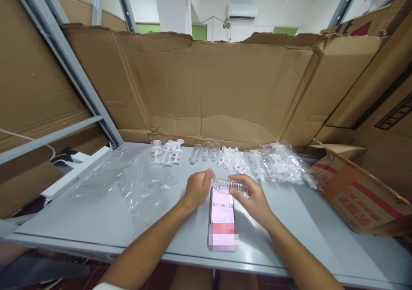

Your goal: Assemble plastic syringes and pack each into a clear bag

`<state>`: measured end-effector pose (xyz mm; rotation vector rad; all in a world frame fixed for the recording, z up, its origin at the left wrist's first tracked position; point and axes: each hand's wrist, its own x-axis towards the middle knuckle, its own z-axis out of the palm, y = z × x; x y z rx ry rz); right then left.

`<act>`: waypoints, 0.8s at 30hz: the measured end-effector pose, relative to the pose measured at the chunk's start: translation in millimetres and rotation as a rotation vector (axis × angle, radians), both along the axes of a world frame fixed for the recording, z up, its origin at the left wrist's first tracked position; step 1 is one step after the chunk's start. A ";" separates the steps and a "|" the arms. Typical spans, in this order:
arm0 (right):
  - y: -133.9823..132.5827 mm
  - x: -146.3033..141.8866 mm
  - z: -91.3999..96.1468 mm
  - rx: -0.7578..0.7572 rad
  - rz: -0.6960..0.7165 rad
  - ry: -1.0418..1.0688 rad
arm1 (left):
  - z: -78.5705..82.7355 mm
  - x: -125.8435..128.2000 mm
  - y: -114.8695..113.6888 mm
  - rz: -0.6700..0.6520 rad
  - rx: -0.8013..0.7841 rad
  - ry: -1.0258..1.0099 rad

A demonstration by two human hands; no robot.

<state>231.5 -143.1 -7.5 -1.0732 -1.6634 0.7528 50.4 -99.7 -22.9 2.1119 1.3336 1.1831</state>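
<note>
Two bent-fingered hands (198, 190) (254, 197) at a clear tube (224, 185)

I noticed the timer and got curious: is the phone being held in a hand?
No, the phone lies on the table, while the right hand holds a clear ribbed tube near the phone's far end.

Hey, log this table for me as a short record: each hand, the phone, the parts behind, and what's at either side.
Left hand: curled at the left end of a clear ribbed plastic tube; grip unclear
Right hand: holds the tube from its right
Phone: rectangular smartphone, lit screen showing a timer
Surface: grey table
Behind, left to right: white plastic plungers; clear plastic cylinders; small white plastic pieces; clear plastic bag of parts
Left: crumpled clear plastic sheeting
Right: brown cardboard box, red print
</note>
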 end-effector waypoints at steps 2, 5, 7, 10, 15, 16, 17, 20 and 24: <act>-1.1 2.2 -2.8 0.241 0.044 -0.173 | -2.0 2.0 3.3 -0.060 -0.197 -0.060; -2.4 1.6 -5.6 0.366 0.085 -0.240 | -3.4 2.8 5.1 -0.089 -0.239 -0.054; -3.4 -1.4 -4.9 0.221 0.033 -0.144 | -2.6 1.3 3.2 -0.020 -0.086 -0.007; -4.1 -6.5 -0.1 -0.194 0.007 0.157 | -0.2 -3.2 -2.0 0.054 0.283 0.133; -2.9 -2.9 6.9 -0.317 0.063 0.243 | 1.0 -3.1 -3.8 0.004 0.304 0.115; -2.6 -0.6 6.9 -0.212 0.028 0.156 | 0.4 -1.1 -2.4 -0.009 0.173 0.046; -2.4 1.6 6.2 -0.092 0.008 0.052 | -0.5 1.1 -0.5 -0.035 0.025 -0.023; -2.5 4.6 1.1 0.228 0.070 -0.220 | -3.6 6.1 5.6 -0.162 -0.336 -0.124; -3.5 -2.8 -6.8 0.229 0.037 -0.183 | -5.2 3.9 7.2 -0.058 -0.206 -0.052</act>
